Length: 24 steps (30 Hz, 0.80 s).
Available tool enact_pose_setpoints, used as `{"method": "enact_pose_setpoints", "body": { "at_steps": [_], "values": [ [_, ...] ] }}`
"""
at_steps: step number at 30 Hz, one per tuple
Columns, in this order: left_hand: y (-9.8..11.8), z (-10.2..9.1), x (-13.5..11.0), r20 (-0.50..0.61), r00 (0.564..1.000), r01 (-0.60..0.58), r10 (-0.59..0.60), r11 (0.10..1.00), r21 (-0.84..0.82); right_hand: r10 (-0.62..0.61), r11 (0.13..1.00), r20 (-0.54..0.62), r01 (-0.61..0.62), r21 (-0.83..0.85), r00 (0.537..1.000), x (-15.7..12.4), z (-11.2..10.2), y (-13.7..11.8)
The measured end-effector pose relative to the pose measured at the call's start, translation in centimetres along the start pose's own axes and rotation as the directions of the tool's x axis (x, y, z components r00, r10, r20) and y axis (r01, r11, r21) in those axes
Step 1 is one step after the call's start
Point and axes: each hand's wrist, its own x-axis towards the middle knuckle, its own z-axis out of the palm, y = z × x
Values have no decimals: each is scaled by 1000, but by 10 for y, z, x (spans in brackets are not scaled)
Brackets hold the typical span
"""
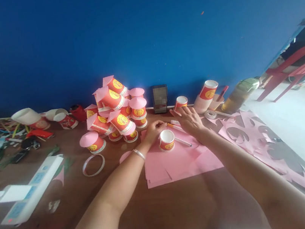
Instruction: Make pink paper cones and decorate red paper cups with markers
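Note:
A red paper cup [167, 141] with a white inside and a yellow emblem stands upright on a stack of pink paper sheets [161, 170]. Just behind it is my left hand [155, 131], its fingers curled and pressed together; whatever they may hold is too small to make out. An orange pen [175, 127] and a white marker [183, 142] lie on the paper between my hands. My right hand [190, 121] is stretched out with fingers apart, palm down, its fingertips in front of another red paper cup [182, 101]; whether they touch it is unclear.
Several cups with pink cone roofs [120, 121] are piled left of centre. A dark phone-like device [160, 98] leans against the blue wall. Pink paper offcuts [244, 135] cover the right side. A power strip [34, 189] and a paper ring [93, 165] lie left.

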Motion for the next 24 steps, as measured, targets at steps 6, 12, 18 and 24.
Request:
{"method": "enact_pose_setpoints", "body": {
  "at_steps": [6,12,18,24],
  "values": [
    [3,0,-1,2,1000,13,-13,1000,-10,-238,970,32,239,-39,971,56,-9,13],
    [1,1,1,32,998,52,-51,998,-28,-213,973,12,211,89,977,80,5,33],
    [8,-1,-2,52,997,57,-57,998,-13,-229,973,10,229,20,973,83,7,38],
    [10,-1,-3,42,998,54,-54,999,2,-156,988,-47,155,-9,987,71,-12,33]
  ]
}}
